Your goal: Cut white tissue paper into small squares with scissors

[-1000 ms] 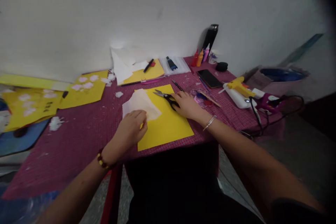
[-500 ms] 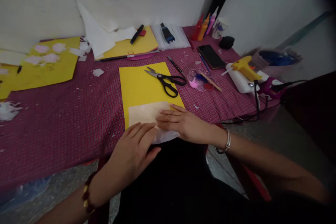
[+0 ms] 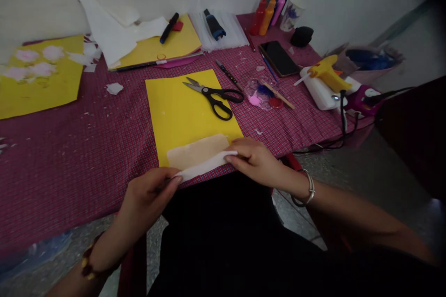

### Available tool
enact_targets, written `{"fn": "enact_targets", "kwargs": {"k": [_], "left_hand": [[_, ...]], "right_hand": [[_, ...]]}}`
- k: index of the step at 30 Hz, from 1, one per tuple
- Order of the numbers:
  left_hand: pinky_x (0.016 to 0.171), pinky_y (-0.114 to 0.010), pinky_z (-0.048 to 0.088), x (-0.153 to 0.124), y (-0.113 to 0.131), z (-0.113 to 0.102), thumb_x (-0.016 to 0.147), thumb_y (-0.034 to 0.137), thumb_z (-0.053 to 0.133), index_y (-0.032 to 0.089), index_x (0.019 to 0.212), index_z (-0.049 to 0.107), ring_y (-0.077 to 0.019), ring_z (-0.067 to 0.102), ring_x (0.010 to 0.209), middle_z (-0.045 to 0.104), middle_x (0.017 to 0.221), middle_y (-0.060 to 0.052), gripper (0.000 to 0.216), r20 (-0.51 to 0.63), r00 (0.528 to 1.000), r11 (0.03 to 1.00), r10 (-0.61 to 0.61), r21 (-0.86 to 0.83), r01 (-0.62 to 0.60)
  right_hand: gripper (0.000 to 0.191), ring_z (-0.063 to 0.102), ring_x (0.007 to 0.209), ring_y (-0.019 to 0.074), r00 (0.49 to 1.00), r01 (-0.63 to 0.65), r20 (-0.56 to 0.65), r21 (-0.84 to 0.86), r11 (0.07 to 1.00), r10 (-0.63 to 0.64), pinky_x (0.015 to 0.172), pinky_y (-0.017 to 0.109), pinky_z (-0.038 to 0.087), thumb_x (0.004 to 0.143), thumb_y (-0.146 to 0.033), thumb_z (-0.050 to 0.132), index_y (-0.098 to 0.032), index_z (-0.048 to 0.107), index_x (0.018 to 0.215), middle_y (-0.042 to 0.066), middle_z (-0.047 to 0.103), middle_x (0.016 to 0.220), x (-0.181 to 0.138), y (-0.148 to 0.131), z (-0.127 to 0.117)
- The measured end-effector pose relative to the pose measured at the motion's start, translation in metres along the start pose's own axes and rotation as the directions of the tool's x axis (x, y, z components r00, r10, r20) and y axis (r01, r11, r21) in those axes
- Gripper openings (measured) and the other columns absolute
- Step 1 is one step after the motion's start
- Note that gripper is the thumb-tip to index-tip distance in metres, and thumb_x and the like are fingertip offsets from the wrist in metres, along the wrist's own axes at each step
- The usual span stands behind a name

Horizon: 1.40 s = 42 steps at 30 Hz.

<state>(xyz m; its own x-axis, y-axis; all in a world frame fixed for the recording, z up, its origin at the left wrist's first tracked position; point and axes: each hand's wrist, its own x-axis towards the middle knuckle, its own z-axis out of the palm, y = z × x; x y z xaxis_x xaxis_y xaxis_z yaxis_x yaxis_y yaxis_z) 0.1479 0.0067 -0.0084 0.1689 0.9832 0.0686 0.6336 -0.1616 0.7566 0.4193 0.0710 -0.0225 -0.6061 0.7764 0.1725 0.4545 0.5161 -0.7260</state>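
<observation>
A white paper strip (image 3: pixel 205 166) runs between my two hands at the table's front edge; it looks like the folded-up near edge of a cream sheet of paper (image 3: pixel 197 150). My left hand (image 3: pixel 149 195) pinches its left end between thumb and fingers. At the other end, my right hand (image 3: pixel 254 160) grips the paper the same way. Beneath the cream sheet lies a yellow sheet (image 3: pixel 174 111). Black-handled scissors (image 3: pixel 212 95) rest on the yellow sheet, blades partly apart and pointing away to the left.
Right of the scissors are a marker (image 3: pixel 228 74), a paint palette (image 3: pixel 261 95), a phone (image 3: pixel 279 58) and a yellow glue gun (image 3: pixel 329 74). Paint bottles (image 3: pixel 268 14) stand by the wall. Painted yellow paper (image 3: pixel 42 79) and white paper scraps (image 3: pixel 114 88) lie to the left.
Both hands were lying over the paper with fingers extended; now they pinch its near edge at either end, farther apart. The near edge is folded up. The view has shifted slightly.
</observation>
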Motion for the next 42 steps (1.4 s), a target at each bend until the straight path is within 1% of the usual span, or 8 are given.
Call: {"fn": "enact_targets", "kwargs": {"k": [2, 4, 5, 7, 10, 15, 34, 42], "left_hand": [[0.055, -0.026, 0.047, 0.008, 0.002, -0.001, 0.083, 0.036, 0.06, 0.022, 0.079, 0.069, -0.0157, 0.06, 0.058, 0.067, 0.067, 0.001, 0.017, 0.02, 0.995, 0.994, -0.101, 0.045, 0.1], [0.053, -0.026, 0.045, 0.014, 0.0, -0.003, 0.083, 0.039, 0.059, 0.02, 0.084, 0.068, -0.0148, 0.058, 0.057, 0.066, 0.068, 0.001, 0.021, 0.028, 0.989, 0.985, -0.147, 0.091, 0.144], [0.053, -0.025, 0.045, 0.016, -0.002, -0.004, 0.083, 0.041, 0.059, 0.019, 0.089, 0.067, -0.0147, 0.058, 0.058, 0.066, 0.07, 0.001, 0.024, 0.022, 0.988, 0.983, -0.155, 0.104, 0.152], [0.053, -0.025, 0.044, 0.019, -0.007, -0.005, 0.082, 0.044, 0.059, 0.019, 0.1, 0.064, -0.0146, 0.058, 0.059, 0.065, 0.072, 0.002, 0.031, 0.004, 0.985, 0.979, -0.171, 0.113, 0.169], [0.054, -0.025, 0.044, 0.021, -0.015, -0.004, 0.083, 0.043, 0.058, 0.019, 0.107, 0.06, -0.0141, 0.057, 0.061, 0.061, 0.071, 0.003, 0.034, -0.034, 0.979, 0.972, -0.202, 0.116, 0.204], [0.055, -0.024, 0.044, 0.025, -0.019, 0.002, 0.082, 0.033, 0.057, 0.02, 0.103, 0.059, -0.0119, 0.054, 0.058, 0.054, 0.069, 0.004, 0.025, -0.074, 0.98, 0.968, -0.186, 0.156, 0.196], [0.053, -0.022, 0.042, 0.025, -0.022, 0.008, 0.083, 0.026, 0.057, 0.021, 0.098, 0.059, -0.0103, 0.052, 0.054, 0.053, 0.064, 0.006, 0.016, -0.144, 0.983, 0.965, -0.114, 0.22, 0.144], [0.057, -0.023, 0.047, 0.018, -0.026, 0.014, 0.083, 0.027, 0.059, 0.022, 0.096, 0.058, -0.0106, 0.058, 0.061, 0.059, 0.072, 0.004, 0.013, -0.279, 0.956, 0.979, -0.087, 0.151, 0.133]], "right_hand": [[0.029, 0.053, 0.062, 0.014, 0.993, -0.098, -0.063, -0.047, 0.994, 0.095, 0.065, 0.029, 0.04, 0.094, -0.029, 0.052, -0.018, 0.06, 0.068, 0.0, 0.058, 0.063, 0.003, 0.0, 0.002], [0.029, 0.047, 0.056, 0.0121, 0.985, -0.156, -0.089, -0.069, 0.985, 0.15, 0.061, 0.028, 0.035, 0.09, -0.026, 0.055, -0.018, 0.056, 0.062, -0.003, 0.051, 0.057, 0.007, 0.001, 0.004], [0.023, 0.048, 0.057, 0.0118, 0.98, -0.176, -0.1, -0.065, 0.982, 0.169, 0.062, 0.027, 0.035, 0.088, -0.024, 0.057, -0.018, 0.058, 0.066, -0.003, 0.053, 0.058, 0.008, 0.002, 0.004], [0.007, 0.053, 0.061, 0.0122, 0.969, -0.216, -0.129, -0.045, 0.975, 0.208, 0.065, 0.027, 0.038, 0.085, -0.02, 0.06, -0.017, 0.066, 0.088, -0.003, 0.06, 0.065, 0.011, 0.003, 0.005], [0.039, 0.058, 0.064, 0.0133, 0.955, -0.262, -0.155, -0.043, 0.964, 0.253, 0.068, 0.027, 0.041, 0.082, -0.018, 0.062, -0.017, 0.06, 0.121, -0.002, 0.065, 0.073, 0.014, 0.004, 0.006], [0.049, 0.06, 0.065, 0.0141, 0.957, -0.264, -0.158, -0.144, 0.954, 0.241, 0.075, 0.03, 0.041, 0.081, -0.017, 0.062, -0.015, 0.056, 0.13, -0.003, 0.066, 0.071, 0.016, 0.003, 0.009], [0.046, 0.061, 0.064, 0.0168, 0.958, -0.261, -0.193, -0.296, 0.919, 0.21, 0.074, 0.031, 0.041, 0.084, -0.022, 0.056, -0.015, 0.058, 0.129, 0.0, 0.069, 0.071, 0.019, 0.009, 0.017], [0.044, 0.06, 0.064, 0.0165, 0.959, -0.249, -0.207, -0.278, 0.928, 0.195, 0.074, 0.031, 0.041, 0.085, -0.022, 0.055, -0.016, 0.059, 0.128, 0.0, 0.068, 0.07, 0.019, 0.008, 0.017]]}}
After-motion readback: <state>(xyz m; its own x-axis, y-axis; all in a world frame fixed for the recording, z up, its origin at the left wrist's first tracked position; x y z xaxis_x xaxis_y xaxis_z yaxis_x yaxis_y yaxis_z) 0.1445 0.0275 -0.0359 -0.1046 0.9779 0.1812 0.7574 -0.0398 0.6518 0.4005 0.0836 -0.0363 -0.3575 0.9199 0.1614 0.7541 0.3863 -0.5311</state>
